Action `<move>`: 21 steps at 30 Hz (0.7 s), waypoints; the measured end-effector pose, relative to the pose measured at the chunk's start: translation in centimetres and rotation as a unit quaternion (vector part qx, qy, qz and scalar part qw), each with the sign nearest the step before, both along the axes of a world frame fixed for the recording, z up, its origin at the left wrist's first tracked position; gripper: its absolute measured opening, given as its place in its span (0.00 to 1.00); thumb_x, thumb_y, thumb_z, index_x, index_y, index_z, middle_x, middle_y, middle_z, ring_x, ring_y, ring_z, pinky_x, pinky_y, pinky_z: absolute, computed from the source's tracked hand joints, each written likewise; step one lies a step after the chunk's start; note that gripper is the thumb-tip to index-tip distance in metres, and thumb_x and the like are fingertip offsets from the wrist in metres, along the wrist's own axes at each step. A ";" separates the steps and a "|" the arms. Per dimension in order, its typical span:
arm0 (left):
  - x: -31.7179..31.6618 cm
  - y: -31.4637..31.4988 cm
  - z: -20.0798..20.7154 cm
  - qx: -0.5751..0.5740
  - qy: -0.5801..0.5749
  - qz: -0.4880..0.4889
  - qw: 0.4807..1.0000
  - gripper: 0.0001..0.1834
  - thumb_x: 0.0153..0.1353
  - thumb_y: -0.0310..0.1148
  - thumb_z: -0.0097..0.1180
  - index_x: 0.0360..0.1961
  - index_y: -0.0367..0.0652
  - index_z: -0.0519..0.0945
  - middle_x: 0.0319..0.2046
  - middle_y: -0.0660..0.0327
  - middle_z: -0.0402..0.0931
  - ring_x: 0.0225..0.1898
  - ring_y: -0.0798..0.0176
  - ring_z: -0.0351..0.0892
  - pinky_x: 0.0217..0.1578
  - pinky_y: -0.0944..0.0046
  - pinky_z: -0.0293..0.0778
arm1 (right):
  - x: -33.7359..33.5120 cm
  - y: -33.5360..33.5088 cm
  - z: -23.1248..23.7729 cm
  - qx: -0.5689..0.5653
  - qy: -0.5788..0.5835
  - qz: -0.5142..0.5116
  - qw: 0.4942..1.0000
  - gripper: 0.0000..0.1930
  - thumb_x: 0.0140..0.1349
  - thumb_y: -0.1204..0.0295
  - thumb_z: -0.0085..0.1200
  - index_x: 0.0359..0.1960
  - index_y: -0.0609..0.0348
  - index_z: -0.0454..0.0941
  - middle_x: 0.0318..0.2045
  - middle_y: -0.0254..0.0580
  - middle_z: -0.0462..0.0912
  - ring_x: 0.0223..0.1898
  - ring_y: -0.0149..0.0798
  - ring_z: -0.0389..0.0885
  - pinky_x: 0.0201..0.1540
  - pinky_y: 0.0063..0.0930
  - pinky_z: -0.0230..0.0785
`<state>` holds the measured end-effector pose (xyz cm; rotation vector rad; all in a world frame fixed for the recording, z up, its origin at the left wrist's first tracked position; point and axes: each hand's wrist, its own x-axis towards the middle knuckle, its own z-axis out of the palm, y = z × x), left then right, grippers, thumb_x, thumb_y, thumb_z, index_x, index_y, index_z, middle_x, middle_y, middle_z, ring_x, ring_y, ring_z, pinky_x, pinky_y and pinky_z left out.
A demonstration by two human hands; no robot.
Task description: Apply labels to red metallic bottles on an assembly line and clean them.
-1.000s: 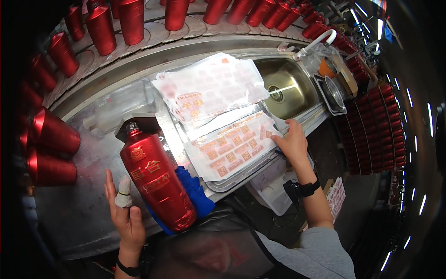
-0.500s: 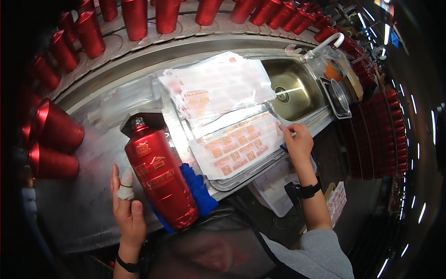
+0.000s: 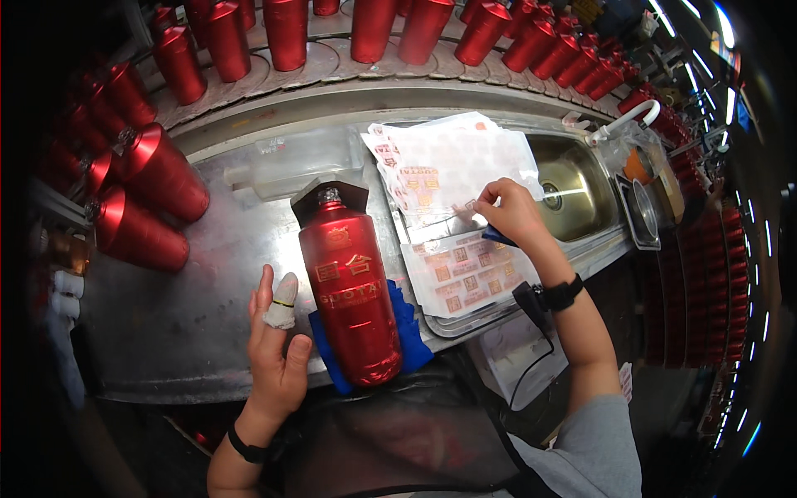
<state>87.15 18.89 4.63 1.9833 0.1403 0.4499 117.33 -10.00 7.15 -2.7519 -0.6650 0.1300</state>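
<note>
A glossy red bottle (image 3: 349,290) with gold lettering lies tilted on a blue cloth (image 3: 412,328), its neck in the notch of a dark angled rest (image 3: 355,194). My left hand (image 3: 278,365) is beside the bottle's left side, apart from it. Its fingers are stretched out, one wearing a white finger cover with a yellow band. Over the printed decal sheets, my right hand (image 3: 515,214) pinches a small, thin decal (image 3: 471,205) between thumb and forefinger. A dark blue flat piece (image 3: 498,237) shows under that hand; whether the hand holds it is unclear.
One decal sheet (image 3: 465,278) lies on a metal tray, with a stack of sheets (image 3: 461,158) behind it. A sink (image 3: 573,178) with a white tap (image 3: 635,116) is to the right. Red bottles (image 3: 149,228) stand at left; more line the conveyor (image 3: 332,62) behind.
My right hand has left the near sheet's right edge and moved up and left with the small decal. My left hand stays open beside the bottle. The whole view has shifted.
</note>
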 end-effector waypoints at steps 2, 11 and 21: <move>-0.5 0.2 0.2 0.022 0.016 -0.006 1.000 0.35 0.73 0.49 0.42 0.70 0.31 0.63 0.73 0.40 0.52 0.74 0.45 0.52 0.71 0.52 0.50 | 2.3 -0.6 -2.0 -0.024 0.001 -0.016 1.000 0.11 0.52 0.65 0.64 0.27 0.61 0.83 0.29 0.45 0.83 0.31 0.46 0.82 0.36 0.37 0.74; -1.2 1.0 -0.3 -0.031 0.039 0.016 0.999 0.34 0.70 0.45 0.50 0.69 0.31 0.64 0.69 0.36 0.58 0.72 0.41 0.57 0.72 0.45 0.41 | -0.5 1.2 0.0 0.004 -0.030 0.020 0.999 0.09 0.53 0.68 0.63 0.26 0.61 0.81 0.27 0.44 0.81 0.25 0.45 0.80 0.31 0.34 0.72; 0.8 -0.8 -0.5 -0.224 0.022 -0.072 0.972 0.38 0.71 0.39 0.50 0.74 0.31 0.50 0.69 0.41 0.60 0.70 0.49 0.62 0.68 0.56 0.57 | -12.4 7.6 12.6 0.088 0.184 0.324 0.924 0.05 0.54 0.75 0.63 0.27 0.60 0.78 0.27 0.43 0.75 0.26 0.47 0.77 0.28 0.36 0.68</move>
